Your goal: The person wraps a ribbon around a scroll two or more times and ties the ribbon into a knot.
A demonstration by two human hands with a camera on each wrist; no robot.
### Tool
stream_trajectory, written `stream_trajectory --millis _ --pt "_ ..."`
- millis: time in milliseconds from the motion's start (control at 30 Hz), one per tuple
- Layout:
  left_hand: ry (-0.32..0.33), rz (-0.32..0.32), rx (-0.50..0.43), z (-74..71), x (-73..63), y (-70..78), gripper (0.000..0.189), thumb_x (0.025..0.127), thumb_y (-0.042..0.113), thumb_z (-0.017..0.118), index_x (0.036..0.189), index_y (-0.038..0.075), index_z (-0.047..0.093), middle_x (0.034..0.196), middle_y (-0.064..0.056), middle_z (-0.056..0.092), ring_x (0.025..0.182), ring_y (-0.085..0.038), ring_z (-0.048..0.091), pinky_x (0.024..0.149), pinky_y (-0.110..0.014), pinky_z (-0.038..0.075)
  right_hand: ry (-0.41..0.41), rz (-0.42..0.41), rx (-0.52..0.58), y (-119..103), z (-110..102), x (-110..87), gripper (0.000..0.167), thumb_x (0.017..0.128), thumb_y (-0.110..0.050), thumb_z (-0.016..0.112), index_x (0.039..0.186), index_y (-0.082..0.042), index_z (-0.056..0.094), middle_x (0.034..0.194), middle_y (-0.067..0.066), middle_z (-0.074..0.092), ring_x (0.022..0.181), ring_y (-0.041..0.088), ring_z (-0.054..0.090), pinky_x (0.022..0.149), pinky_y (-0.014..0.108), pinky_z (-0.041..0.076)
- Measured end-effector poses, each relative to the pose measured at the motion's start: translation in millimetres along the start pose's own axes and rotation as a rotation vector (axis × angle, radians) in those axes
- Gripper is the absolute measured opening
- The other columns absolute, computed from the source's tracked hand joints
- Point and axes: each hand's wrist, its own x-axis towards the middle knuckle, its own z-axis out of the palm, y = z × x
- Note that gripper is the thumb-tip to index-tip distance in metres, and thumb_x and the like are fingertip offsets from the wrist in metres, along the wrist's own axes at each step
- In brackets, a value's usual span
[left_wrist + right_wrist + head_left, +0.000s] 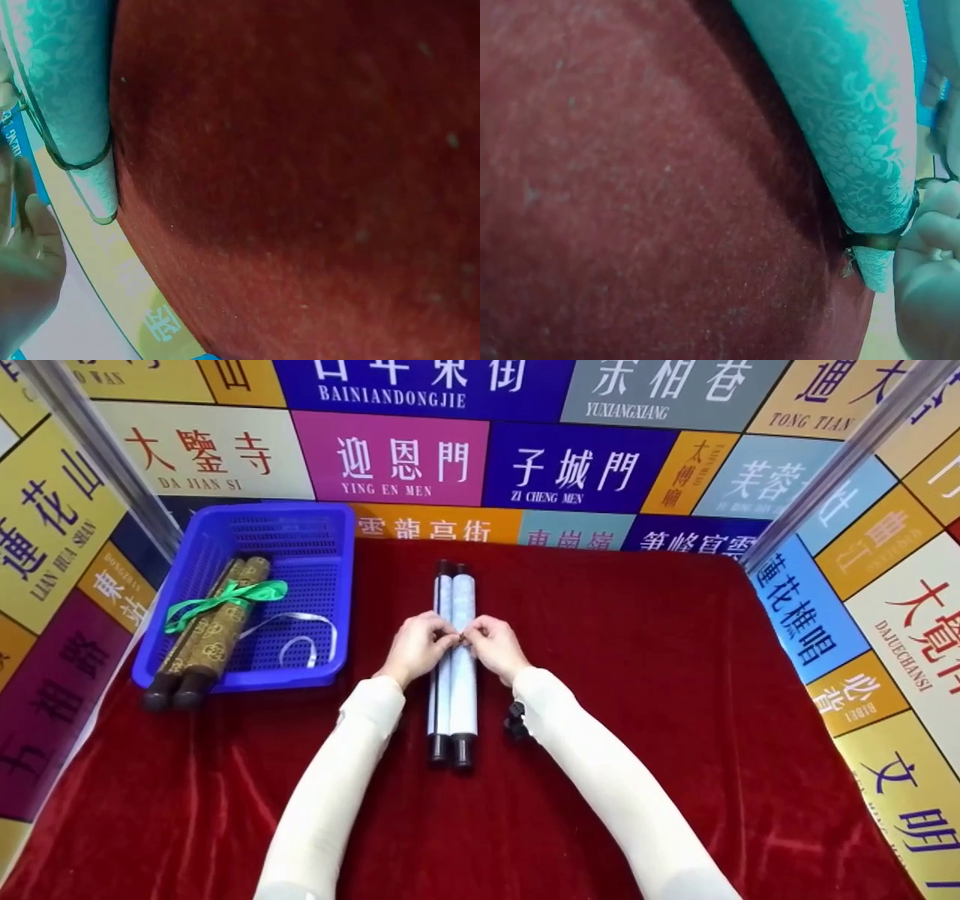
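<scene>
A pale blue scroll [465,690], rolled up from both ends into two rolls with dark end knobs, lies lengthwise on the red cloth. A thin dark ribbon [75,166] loops round it; in the right wrist view the ribbon [874,241] runs to the fingers. My left hand [416,643] and right hand [496,645] meet over the scroll's middle, fingertips almost touching. Each pinches a part of the ribbon between thumb and fingers. Floral patterning shows on the scroll [855,142] up close. The ribbon's ends are hidden by the fingers.
At the left stands a blue plastic basket [347,585]. A brown patterned scroll [214,637], tied with a green ribbon [225,598], leans over its front rim. A white ribbon [300,616] lies inside. Printed sign panels [390,457] enclose the red-clothed table [637,675].
</scene>
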Motion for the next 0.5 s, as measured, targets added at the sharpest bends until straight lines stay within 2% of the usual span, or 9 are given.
stream_trajectory --millis 67,167,233,333,433,500 --pt "-0.011 -0.057 -0.005 -1.8 -0.1 -0.7 0.010 0.089 0.014 0.073 0.093 0.005 0.077 0.097 -0.011 0.073 0.089 -0.027 0.067 0.082 -0.039 0.054 0.058 -0.008 -0.083 2.0 -2.5 0.9 0.012 0.095 -0.006 0.056 0.090 -0.002 0.066 0.087 0.006 0.065 0.078 0.018 0.059 0.073 0.025 0.048" --pt "-0.007 -0.196 -0.023 -4.1 -1.9 -2.7 0.013 0.088 0.012 0.068 0.093 0.004 0.076 0.099 -0.014 0.074 0.095 -0.030 0.068 0.088 -0.041 0.053 0.131 0.046 -0.210 7.3 -6.4 0.8 0.012 0.095 -0.005 0.054 0.092 -0.001 0.064 0.104 0.013 0.064 0.101 0.025 0.059 0.092 0.031 0.047" --pt "-0.011 -0.310 -0.044 -4.9 -3.6 -3.7 0.016 0.087 0.011 0.064 0.094 0.003 0.076 0.101 -0.015 0.075 0.100 -0.031 0.068 0.092 -0.040 0.053 0.137 0.109 -0.244 10.8 -8.5 -0.2 0.013 0.095 -0.004 0.051 0.094 0.000 0.063 0.111 0.017 0.062 0.111 0.029 0.057 0.101 0.035 0.045" --pt "-0.030 -0.441 -0.082 -4.7 -4.6 -3.1 0.022 0.087 0.014 0.061 0.098 0.003 0.077 0.107 -0.015 0.075 0.105 -0.030 0.068 0.094 -0.039 0.052 0.102 0.176 -0.232 12.9 -10.3 -1.3 0.013 0.095 -0.003 0.049 0.096 0.001 0.062 0.113 0.019 0.062 0.112 0.031 0.057 0.101 0.037 0.045" --pt "-0.038 -0.501 -0.105 -5.0 -3.5 -2.1 0.026 0.087 0.015 0.059 0.102 0.004 0.077 0.112 -0.015 0.074 0.109 -0.030 0.066 0.097 -0.039 0.051 0.086 0.183 -0.207 11.6 -11.6 -1.3 0.013 0.096 -0.004 0.049 0.096 0.001 0.062 0.112 0.020 0.063 0.110 0.030 0.057 0.099 0.037 0.046" --pt "-0.058 -0.500 -0.094 -5.8 -2.6 -2.8 0.026 0.090 0.016 0.057 0.102 0.003 0.074 0.113 -0.016 0.073 0.109 -0.030 0.065 0.097 -0.039 0.051 0.076 0.188 -0.190 11.1 -12.3 -1.0 0.013 0.097 -0.005 0.050 0.096 0.000 0.062 0.111 0.019 0.064 0.109 0.029 0.057 0.098 0.035 0.045"
